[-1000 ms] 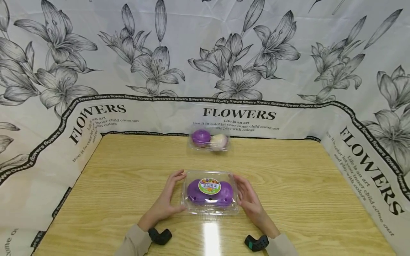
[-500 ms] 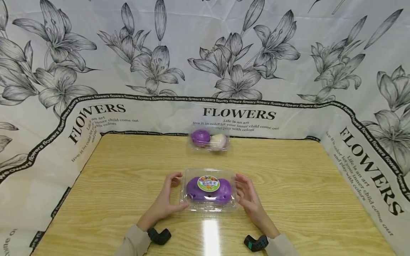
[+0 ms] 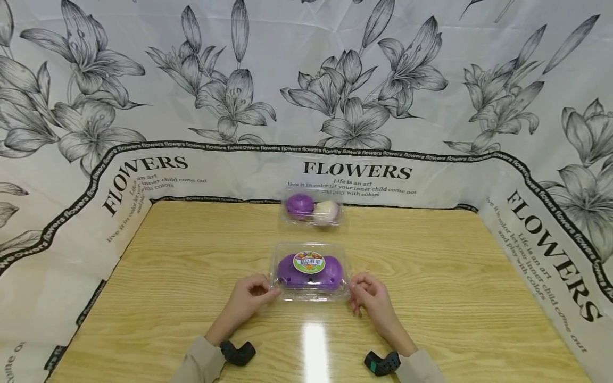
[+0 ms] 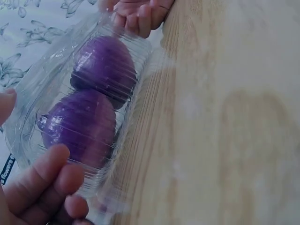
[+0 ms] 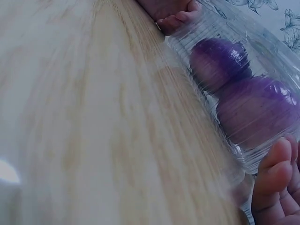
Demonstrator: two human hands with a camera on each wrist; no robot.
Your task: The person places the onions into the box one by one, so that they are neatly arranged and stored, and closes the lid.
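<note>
A clear plastic clamshell box [image 3: 308,292] with a round fruit label on its lid lies in front of me on the table. Inside are two purple eggplant-like pieces [image 4: 79,124], rounded and glossy. At the box's near left corner my left hand [image 3: 246,299] pinches the edge with curled fingers and thumb. My right hand [image 3: 375,300] does the same at the near right corner, its fingertips [image 5: 276,171] close against the end wall in the right wrist view. How firmly each hand grips is hard to tell.
A second clear box [image 3: 311,221] stands at the back of the wooden table [image 3: 191,250], holding a purple piece [image 3: 299,206] and a whitish one [image 3: 326,211]. Flower-printed cloth [image 3: 354,122] hangs along the back and both sides.
The near box has slid away from me over the table. Both hands, earlier spread along its sides, now lie at its near corners with fingers more curled. The back box stays put.
</note>
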